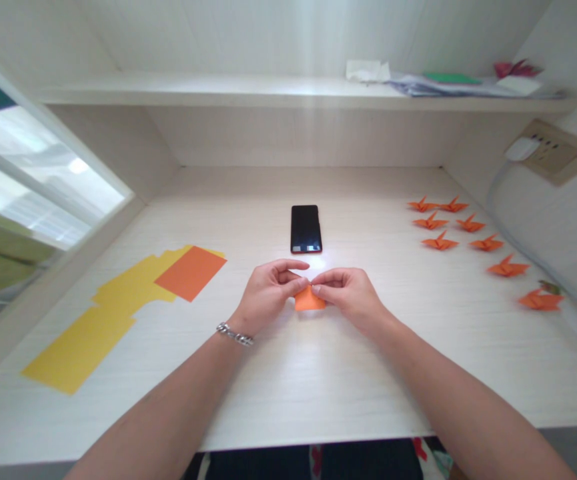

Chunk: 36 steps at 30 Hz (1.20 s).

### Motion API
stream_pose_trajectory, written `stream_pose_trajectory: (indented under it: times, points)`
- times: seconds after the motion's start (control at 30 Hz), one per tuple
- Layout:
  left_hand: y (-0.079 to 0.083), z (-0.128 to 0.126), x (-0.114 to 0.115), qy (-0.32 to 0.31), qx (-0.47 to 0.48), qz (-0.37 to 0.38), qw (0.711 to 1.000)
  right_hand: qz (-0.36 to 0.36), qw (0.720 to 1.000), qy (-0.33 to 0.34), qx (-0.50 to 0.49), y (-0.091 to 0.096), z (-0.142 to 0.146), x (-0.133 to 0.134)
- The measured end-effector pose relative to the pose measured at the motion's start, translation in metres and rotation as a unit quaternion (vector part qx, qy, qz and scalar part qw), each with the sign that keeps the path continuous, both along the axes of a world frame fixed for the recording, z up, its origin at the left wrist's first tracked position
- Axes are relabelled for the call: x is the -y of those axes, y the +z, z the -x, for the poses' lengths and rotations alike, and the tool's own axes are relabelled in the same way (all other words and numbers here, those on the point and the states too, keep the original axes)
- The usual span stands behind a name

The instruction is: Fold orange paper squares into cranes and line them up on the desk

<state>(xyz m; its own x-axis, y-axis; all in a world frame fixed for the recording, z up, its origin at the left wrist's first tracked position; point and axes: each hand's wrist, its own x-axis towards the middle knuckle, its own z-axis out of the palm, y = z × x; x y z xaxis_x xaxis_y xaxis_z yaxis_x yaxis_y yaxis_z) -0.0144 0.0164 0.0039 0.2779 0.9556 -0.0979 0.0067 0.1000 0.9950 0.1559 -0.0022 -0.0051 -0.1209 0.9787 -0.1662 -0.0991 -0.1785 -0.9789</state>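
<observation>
Between my two hands is a small folded piece of orange paper [310, 301], held just above or on the desk. My left hand [274, 288] pinches its upper left edge between thumb and fingers, with a chain bracelet on that wrist. On the upper right edge, my right hand [349, 292] grips the paper with thumb and forefinger. The fingertips cover the top of the paper, so its exact folds there are hidden. A black phone [306, 229] lies just beyond my hands.
Several orange paper cranes [439, 241] stand at the right. Overlapping yellow sheets [83, 343] lie at the left, an orange sheet [191, 273] on top. A charger [522, 148] with a cable is plugged into the right wall. Papers [438, 87] lie on the shelf [218, 95].
</observation>
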Motion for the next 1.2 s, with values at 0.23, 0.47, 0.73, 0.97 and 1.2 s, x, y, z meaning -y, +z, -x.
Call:
stream_pose_trajectory:
  times: [0.23, 0.47, 0.73, 0.97, 1.2]
  points:
    - [0.000, 0.001, -0.002, -0.011, 0.032, 0.026, 0.999, -0.003, 1.000, -0.014, -0.005, -0.004, -0.004, -0.003]
    - [0.003, -0.003, 0.003, 0.000, -0.045, -0.045, 0.998, -0.024, 0.999, 0.004, 0.029, -0.003, -0.004, -0.002]
    - [0.001, -0.003, 0.004, 0.010, -0.027, -0.039, 0.999, -0.058, 0.995, 0.035, 0.071, -0.006, -0.006, -0.003]
    - [-0.001, -0.003, 0.004, 0.017, -0.057, -0.055, 0.997, -0.111, 0.978, 0.054, 0.170, -0.003, -0.008, -0.001]
    - [0.000, -0.003, 0.003, 0.002, -0.082, -0.064, 0.995, -0.148, 0.959, 0.061, 0.233, -0.001, -0.011, -0.001]
